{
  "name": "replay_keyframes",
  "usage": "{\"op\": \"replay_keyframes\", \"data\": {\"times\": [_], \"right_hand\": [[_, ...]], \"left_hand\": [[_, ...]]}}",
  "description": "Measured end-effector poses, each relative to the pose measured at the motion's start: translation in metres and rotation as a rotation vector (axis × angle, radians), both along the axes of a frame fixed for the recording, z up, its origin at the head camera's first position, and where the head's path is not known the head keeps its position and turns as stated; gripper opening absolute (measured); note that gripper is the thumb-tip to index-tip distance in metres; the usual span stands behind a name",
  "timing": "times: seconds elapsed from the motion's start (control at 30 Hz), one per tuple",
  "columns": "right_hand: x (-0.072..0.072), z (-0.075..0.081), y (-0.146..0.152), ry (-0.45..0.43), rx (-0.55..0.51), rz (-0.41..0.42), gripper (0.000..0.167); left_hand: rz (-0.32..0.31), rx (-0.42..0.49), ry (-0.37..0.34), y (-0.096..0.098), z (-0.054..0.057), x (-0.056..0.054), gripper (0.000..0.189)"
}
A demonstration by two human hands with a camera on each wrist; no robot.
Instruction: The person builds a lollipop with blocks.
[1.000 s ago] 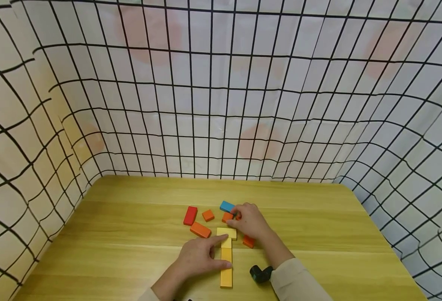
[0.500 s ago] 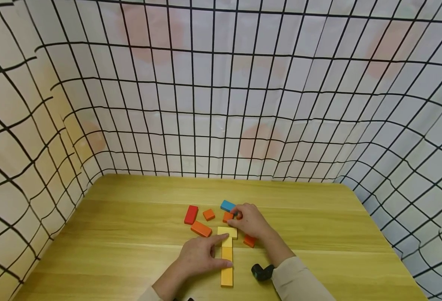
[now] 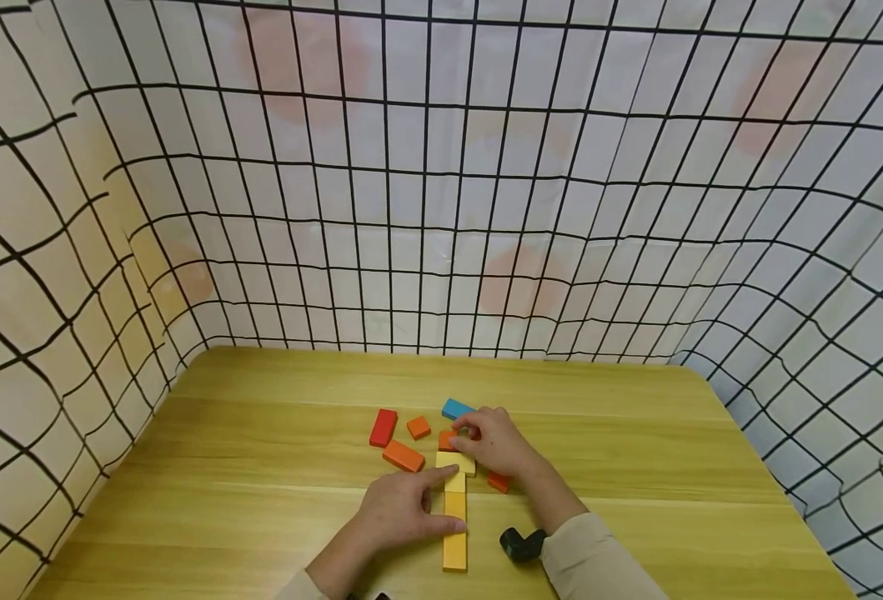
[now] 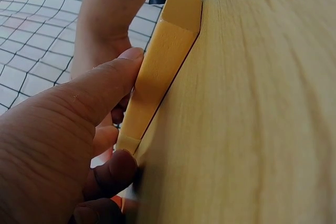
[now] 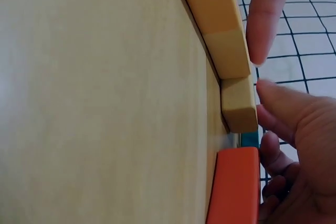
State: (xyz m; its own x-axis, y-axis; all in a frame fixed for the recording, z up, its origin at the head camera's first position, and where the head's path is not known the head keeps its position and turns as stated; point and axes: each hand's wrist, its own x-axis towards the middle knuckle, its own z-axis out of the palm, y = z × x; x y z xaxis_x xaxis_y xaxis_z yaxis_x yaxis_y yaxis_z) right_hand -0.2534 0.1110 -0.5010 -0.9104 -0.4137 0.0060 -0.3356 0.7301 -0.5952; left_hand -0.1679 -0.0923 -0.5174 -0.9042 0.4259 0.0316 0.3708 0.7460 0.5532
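Observation:
A row of yellow toy blocks (image 3: 454, 552) runs away from the near edge, with a pale yellow block (image 3: 467, 461) laid crosswise at its far end. My left hand (image 3: 398, 508) rests its straight thumb and index finger on the row, the thumb on a yellow block (image 4: 152, 77) in the left wrist view. Just beyond the crosswise block, my right hand (image 3: 497, 442) holds a small orange block (image 3: 444, 438) between thumb and index finger, partly covering it. In the right wrist view, the right thumb (image 5: 283, 98) is close to the pale block (image 5: 239, 106).
Beyond the right hand lies a blue block (image 3: 456, 408). A red block (image 3: 383, 427), an orange block (image 3: 403, 456) and a small orange square block (image 3: 418, 427) lie to the left. A red-orange block (image 3: 498, 482) sits under the right wrist, near a black wrist device (image 3: 522, 545). Black grid netting (image 3: 441, 208) surrounds the table.
My right hand has shifted the small orange block slightly left and nearer, up to the crosswise pale block, turning it straighter. My left hand has stayed on the row.

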Motion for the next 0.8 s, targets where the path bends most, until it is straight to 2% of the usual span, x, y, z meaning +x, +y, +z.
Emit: {"op": "replay_keyframes", "data": {"times": [0.23, 0.8], "right_hand": [[-0.0009, -0.0013, -0.0005, 0.006, 0.019, -0.017, 0.014], [-0.0006, -0.0012, -0.0004, 0.005, 0.039, 0.000, 0.014]], "left_hand": [[0.000, 0.003, 0.001, 0.0009, 0.0021, 0.0012, 0.075], [0.009, 0.004, -0.001, 0.0013, 0.0029, 0.0026, 0.076]]}}
